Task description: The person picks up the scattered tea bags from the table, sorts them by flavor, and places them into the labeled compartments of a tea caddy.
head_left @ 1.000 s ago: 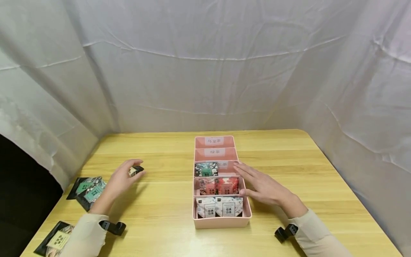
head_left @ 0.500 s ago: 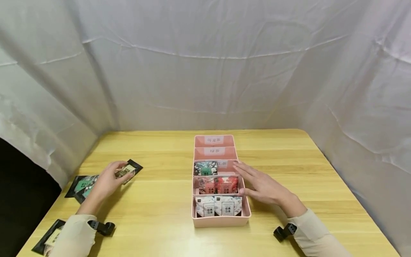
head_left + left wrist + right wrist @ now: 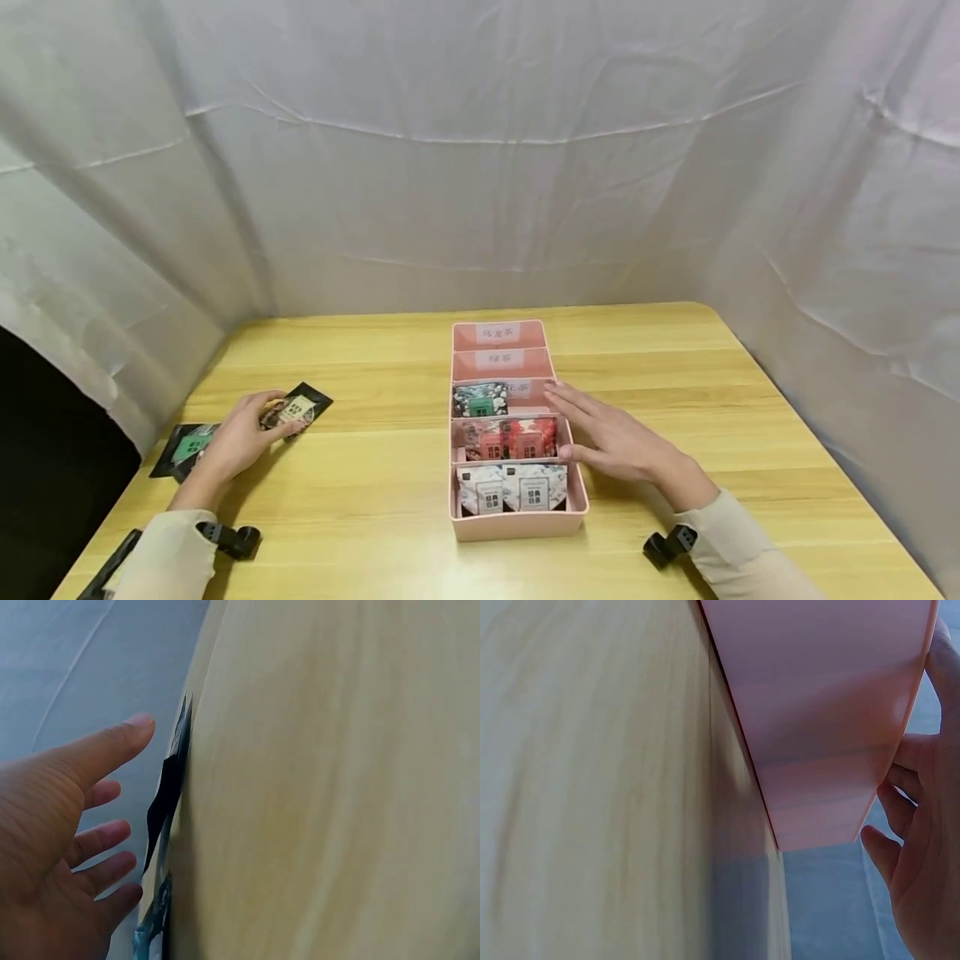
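My left hand (image 3: 238,435) is at a dark tea sachet with a cream label (image 3: 297,408) on the left of the table. In the left wrist view its thumb and relaxed fingers (image 3: 105,836) stand apart from the dark sachet (image 3: 166,791), gripping nothing. On the right side of a pink divided box (image 3: 517,525), my right hand (image 3: 622,435) rests with extended fingers at the rim. White sachets (image 3: 534,487) fill the front compartment and red ones (image 3: 529,438) the one behind. A green-labelled sachet (image 3: 480,402) stands in the third compartment.
Green-labelled dark sachets (image 3: 191,447) lie beside my left forearm, partly covered by it. Another dark sachet (image 3: 112,567) sticks out from under the left sleeve. White curtain (image 3: 465,208) surrounds the wooden table (image 3: 375,533) at the back and sides.
My left hand has drawn back left and nearer, leaving more of the cream-labelled sachet showing, which now lies flatter. The right hand has stayed at the box.
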A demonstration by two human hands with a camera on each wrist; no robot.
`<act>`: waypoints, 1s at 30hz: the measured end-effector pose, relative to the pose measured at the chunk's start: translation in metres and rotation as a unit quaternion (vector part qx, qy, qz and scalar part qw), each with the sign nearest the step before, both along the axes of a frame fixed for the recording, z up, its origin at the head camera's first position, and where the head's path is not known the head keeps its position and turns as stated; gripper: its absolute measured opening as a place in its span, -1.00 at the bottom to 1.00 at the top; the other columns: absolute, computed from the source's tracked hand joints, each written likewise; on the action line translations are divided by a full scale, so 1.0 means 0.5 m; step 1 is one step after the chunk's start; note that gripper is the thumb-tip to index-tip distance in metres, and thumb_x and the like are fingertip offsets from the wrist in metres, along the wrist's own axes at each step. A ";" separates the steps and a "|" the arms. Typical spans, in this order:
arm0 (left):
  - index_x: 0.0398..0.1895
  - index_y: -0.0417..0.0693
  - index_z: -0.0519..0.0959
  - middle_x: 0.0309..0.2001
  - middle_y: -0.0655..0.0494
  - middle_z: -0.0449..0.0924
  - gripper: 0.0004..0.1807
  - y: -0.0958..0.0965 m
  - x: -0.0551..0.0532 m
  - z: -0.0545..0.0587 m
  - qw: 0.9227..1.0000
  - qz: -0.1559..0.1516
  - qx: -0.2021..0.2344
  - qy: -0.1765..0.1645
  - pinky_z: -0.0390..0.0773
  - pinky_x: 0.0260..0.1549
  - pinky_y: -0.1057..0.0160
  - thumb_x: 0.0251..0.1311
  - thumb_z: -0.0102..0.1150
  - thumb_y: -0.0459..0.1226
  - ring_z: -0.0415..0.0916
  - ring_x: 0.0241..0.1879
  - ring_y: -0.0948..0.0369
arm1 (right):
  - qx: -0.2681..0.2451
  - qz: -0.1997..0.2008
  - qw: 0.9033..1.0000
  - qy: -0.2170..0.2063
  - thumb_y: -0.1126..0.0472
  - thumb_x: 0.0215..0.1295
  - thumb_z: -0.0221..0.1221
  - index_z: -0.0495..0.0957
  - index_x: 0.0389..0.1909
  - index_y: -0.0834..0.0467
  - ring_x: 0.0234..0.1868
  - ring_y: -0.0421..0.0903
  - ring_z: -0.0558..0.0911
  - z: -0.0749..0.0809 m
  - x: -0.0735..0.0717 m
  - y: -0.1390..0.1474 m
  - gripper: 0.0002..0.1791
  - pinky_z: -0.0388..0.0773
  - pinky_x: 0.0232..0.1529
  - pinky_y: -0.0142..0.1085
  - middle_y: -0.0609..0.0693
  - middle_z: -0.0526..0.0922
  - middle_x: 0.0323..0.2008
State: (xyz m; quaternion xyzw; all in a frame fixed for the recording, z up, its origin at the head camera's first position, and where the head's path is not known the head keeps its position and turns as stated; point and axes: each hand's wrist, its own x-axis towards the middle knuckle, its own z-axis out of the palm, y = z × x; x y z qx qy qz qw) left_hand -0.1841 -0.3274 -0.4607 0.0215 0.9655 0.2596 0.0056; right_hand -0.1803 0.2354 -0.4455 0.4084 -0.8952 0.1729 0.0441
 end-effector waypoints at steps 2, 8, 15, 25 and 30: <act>0.41 -0.25 0.21 0.31 -0.53 0.11 -0.06 -0.003 -0.003 -0.002 1.000 -0.002 0.000 -0.005 0.22 0.05 -0.50 0.18 0.22 0.20 0.16 0.20 -0.44 | 0.001 0.002 1.000 0.004 -0.19 0.40 0.07 0.02 0.54 0.12 0.48 0.09 0.09 0.003 -0.001 0.000 -0.15 0.24 0.32 0.13 0.07 -0.01 0.54; 0.43 -0.35 0.15 0.32 -0.54 0.12 0.03 -0.012 -0.004 -0.008 1.000 -0.009 -0.011 -0.017 0.21 0.08 -0.47 0.15 0.23 0.22 0.13 0.23 -0.44 | 0.002 0.000 1.000 0.000 -0.20 0.39 0.07 0.01 0.54 0.11 0.48 0.09 0.09 0.005 0.000 -0.002 -0.14 0.25 0.31 0.15 0.05 -0.03 0.54; 0.43 -0.48 0.06 0.31 -0.60 0.10 0.15 -0.009 -0.009 -0.009 0.999 -0.015 -0.037 -0.036 0.24 0.08 -0.45 0.11 0.26 0.25 0.10 0.23 -0.49 | 0.000 -0.007 1.000 0.001 -0.17 0.38 0.11 0.02 0.54 0.11 0.48 0.07 0.09 -0.003 0.004 0.000 -0.14 0.25 0.31 0.14 0.03 -0.03 0.54; 0.43 -0.43 0.13 0.30 -0.58 0.13 0.10 -0.002 -0.014 -0.006 0.998 -0.033 -0.035 -0.027 0.26 0.05 -0.46 0.09 0.31 0.20 0.14 0.22 -0.48 | 0.002 -0.007 1.000 -0.004 -0.18 0.40 0.06 -0.01 0.55 0.10 0.48 0.10 0.10 -0.002 0.005 -0.001 -0.15 0.26 0.29 0.19 0.06 -0.03 0.54; 0.45 -0.37 0.12 0.29 -0.52 0.14 0.06 0.001 -0.016 0.007 0.999 -0.041 -0.025 -0.021 0.30 0.02 -0.45 0.09 0.37 0.10 0.21 0.18 -0.44 | 0.003 -0.006 1.000 -0.001 -0.19 0.40 0.06 0.00 0.55 0.11 0.47 0.11 0.11 -0.002 0.004 -0.001 -0.15 0.28 0.27 0.21 0.07 -0.03 0.54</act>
